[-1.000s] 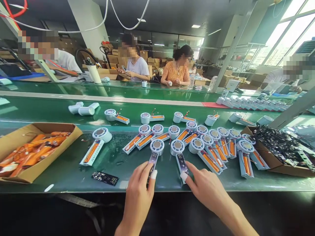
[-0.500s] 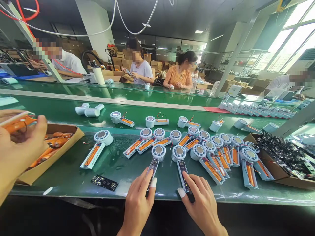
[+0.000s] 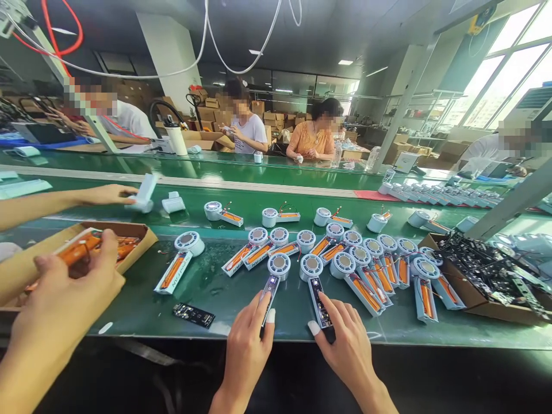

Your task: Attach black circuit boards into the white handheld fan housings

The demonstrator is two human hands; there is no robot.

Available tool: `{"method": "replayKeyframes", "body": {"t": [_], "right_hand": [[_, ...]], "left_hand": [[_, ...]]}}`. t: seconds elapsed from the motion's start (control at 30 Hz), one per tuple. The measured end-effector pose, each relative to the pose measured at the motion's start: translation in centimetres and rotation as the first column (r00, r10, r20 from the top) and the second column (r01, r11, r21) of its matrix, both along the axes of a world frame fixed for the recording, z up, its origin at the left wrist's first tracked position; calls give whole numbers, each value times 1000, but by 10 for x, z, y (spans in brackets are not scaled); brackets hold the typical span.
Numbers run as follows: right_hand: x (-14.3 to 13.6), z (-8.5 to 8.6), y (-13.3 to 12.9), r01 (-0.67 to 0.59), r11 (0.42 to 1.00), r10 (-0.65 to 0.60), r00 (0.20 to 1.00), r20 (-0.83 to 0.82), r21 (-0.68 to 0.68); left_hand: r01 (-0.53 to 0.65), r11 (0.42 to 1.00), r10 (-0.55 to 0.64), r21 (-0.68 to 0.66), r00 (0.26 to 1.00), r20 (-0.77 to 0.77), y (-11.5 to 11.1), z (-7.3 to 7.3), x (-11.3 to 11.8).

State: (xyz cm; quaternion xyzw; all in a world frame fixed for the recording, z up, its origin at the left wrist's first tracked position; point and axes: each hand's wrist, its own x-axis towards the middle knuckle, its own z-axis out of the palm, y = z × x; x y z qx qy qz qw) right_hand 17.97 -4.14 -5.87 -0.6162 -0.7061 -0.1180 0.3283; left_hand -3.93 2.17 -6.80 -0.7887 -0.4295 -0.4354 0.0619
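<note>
In the middle of the bench, two pale blue handheld fans stand side by side, round heads away from me. My left hand (image 3: 248,339) is closed around the handle of the left fan (image 3: 278,265), index finger on its black circuit board (image 3: 271,284). With my right hand (image 3: 345,339) I grip the right fan (image 3: 311,266) the same way, fingertip on its board (image 3: 318,291). White covers sit on both thumbs. A small bright light shows on each board. The handles' lower ends are partly hidden by my fingers. A loose circuit board (image 3: 194,315) lies to the left.
Several fans with orange batteries (image 3: 362,287) crowd the right side; another fan (image 3: 188,244) lies left. A carton of circuit boards (image 3: 487,310) stands right. A co-worker's hand (image 3: 64,305) holds an orange battery over a carton (image 3: 144,238); another hand (image 3: 107,194) touches a fan body (image 3: 144,192).
Small lights now show on both boards under my fingers. At left, the co-worker's one hand has reached to a fan body on the belt; the other still holds the battery.
</note>
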Motion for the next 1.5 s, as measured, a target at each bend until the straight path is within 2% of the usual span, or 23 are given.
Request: {"method": "replayKeyframes", "body": {"t": [0.13, 0.37, 0.53, 0.9, 1.3, 1.5], "right_hand": [[-2, 3, 0, 9, 1000, -9, 1000, 3, -18], [-4, 5, 1, 30, 997, -31, 999, -18, -68], [-6, 7, 6, 51, 994, -58, 995, -76, -96], [-8, 13, 11, 69, 991, -82, 990, -116, -110], [-13, 17, 15, 124, 986, -136, 985, -104, -114], [-15, 22, 17, 131, 986, -143, 982, -121, -104]], "left_hand": [[-1, 1000, 1, -18, 1000, -1, -1, 3, 0], [8, 988, -13, -155, 999, -32, 1, 12, 1], [-48, 991, 36, -128, 995, -95, 5, 15, 4], [-48, 997, 40, -64, 992, -117, 11, 6, 2], [25, 999, -29, -35, 991, -134, 20, 10, 0], [18, 999, -26, -51, 987, -157, 20, 12, 0]]}}
